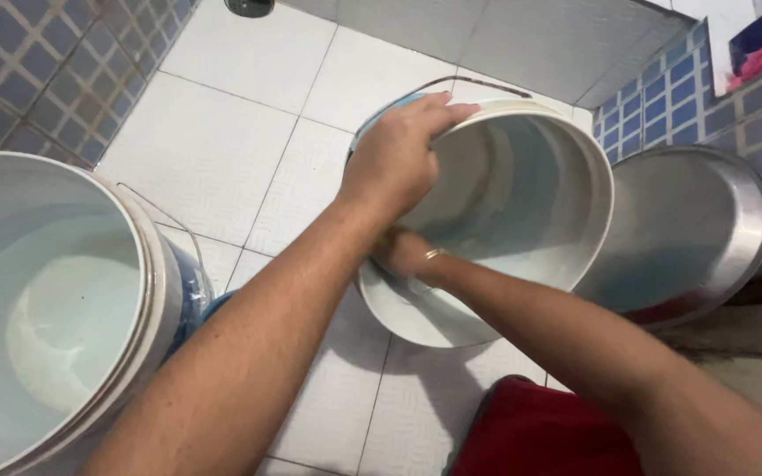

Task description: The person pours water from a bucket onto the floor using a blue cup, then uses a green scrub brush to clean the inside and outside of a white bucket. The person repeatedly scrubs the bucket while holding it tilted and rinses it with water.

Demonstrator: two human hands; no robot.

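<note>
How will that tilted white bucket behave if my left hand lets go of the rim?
The white bucket is tilted, held at the rim by the left hand, so it would probably rock or roll. It looks like rigid plastic, likely light. Its wet-looking inside may be slippery for the right hand.

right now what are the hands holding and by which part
The left hand grips the tilted white bucket by its upper rim. The right hand reaches inside it; what it holds cannot be told.

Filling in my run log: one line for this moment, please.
left hand: grips tilted white bucket rim | right hand: inside it | second bucket: left | metal basin: right
</note>
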